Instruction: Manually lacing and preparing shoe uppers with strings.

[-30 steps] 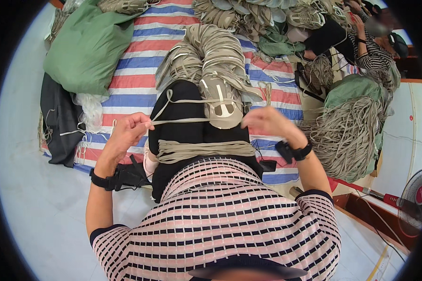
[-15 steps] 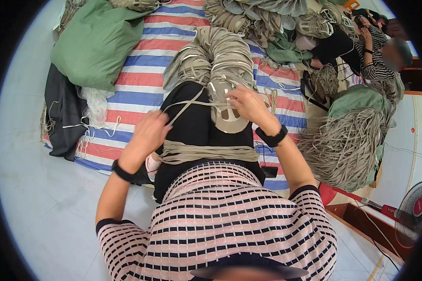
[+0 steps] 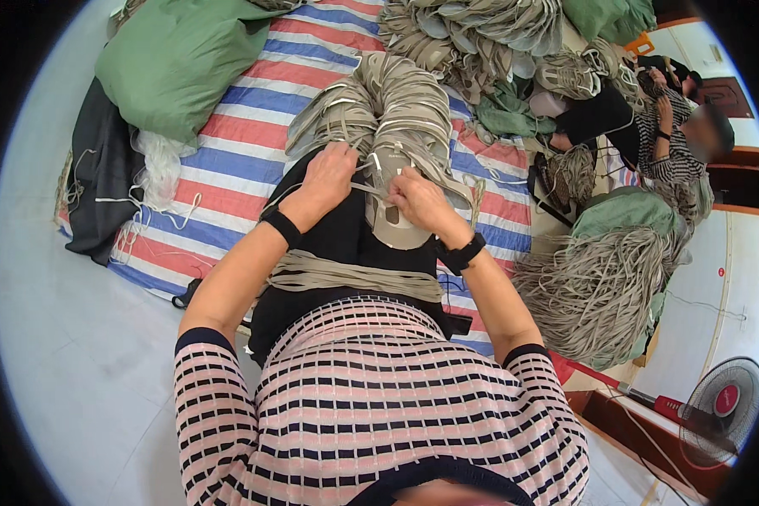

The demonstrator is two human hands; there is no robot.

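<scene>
Lace [image 3: 367,187] worked at shoe upper [image 3: 396,232]

The left hand [image 3: 329,175] is now brought beside the upper at the centre of the frame, so the work is judged to be concentrated there. Its fingers are curled; whether lace is gripped cannot be told, the tips being hidden. The right hand [image 3: 420,201] is bent over the upper, thumb and fingers closed together; what is pinched cannot be made out. The upper is laid on the lap, below the row of uppers [image 3: 409,110]. Compared with a second earlier, when the left hand is held far out left, less lace is stretched across the dark trousers [image 3: 341,232].
</scene>
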